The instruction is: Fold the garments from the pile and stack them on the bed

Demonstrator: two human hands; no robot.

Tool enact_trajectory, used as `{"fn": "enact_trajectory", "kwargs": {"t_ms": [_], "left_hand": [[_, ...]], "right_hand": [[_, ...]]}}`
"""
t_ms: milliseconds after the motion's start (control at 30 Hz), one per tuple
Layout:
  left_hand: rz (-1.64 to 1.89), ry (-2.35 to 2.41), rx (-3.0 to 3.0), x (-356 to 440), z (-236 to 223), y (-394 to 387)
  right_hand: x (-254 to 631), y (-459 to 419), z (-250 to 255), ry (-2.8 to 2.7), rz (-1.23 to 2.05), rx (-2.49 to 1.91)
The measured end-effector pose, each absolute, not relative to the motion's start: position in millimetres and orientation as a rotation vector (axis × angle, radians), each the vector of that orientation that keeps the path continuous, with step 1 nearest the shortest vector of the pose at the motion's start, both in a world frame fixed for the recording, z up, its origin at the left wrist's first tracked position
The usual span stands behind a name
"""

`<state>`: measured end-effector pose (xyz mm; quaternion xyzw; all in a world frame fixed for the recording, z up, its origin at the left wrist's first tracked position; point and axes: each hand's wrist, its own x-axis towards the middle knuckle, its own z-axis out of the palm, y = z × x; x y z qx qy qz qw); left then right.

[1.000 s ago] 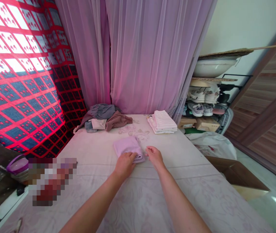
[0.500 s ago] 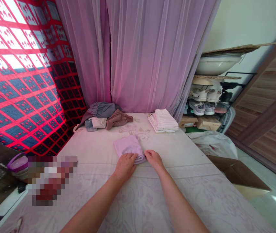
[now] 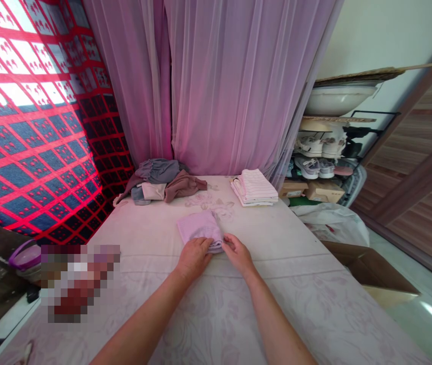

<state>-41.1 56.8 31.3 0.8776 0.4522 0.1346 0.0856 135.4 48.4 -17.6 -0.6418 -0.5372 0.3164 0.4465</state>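
Observation:
A folded lilac cloth (image 3: 199, 224) lies in the middle of the bed, its rolled layers showing at the near right edge. My left hand (image 3: 196, 256) rests on its near left part, fingers laid flat over the top. At the near right corner my right hand (image 3: 237, 253) has thumb and fingertips closed on the cloth's edge. Beyond it to the right sits a stack of folded white striped cloths (image 3: 257, 187). Far left on the bed is a heap of loose clothes (image 3: 160, 172) in grey, brown and pale pink.
Lilac curtains (image 3: 231, 86) hang behind the bed (image 3: 216, 309), and a red checked cloth (image 3: 48, 132) hangs at left. On the right stand a shoe rack (image 3: 316, 167), a white plastic bag (image 3: 333, 223) and an open cardboard box (image 3: 375, 274). A blurred-out patch covers something at left.
My right hand has come slightly left, and its fingertips now close on the cloth's corner. My left hand stays on the cloth. The whole view has shifted slightly.

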Motion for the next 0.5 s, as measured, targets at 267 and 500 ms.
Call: {"fn": "enact_trajectory", "kwargs": {"t_ms": [267, 500], "left_hand": [[0.595, 1.332, 2.618, -46, 18, 52], [0.839, 1.362, 2.614, -72, 1, 41]], "right_hand": [[128, 32, -25, -1.617, 0.325, -1.492], [122, 30, -28, -1.731, 0.168, -1.631]]}}
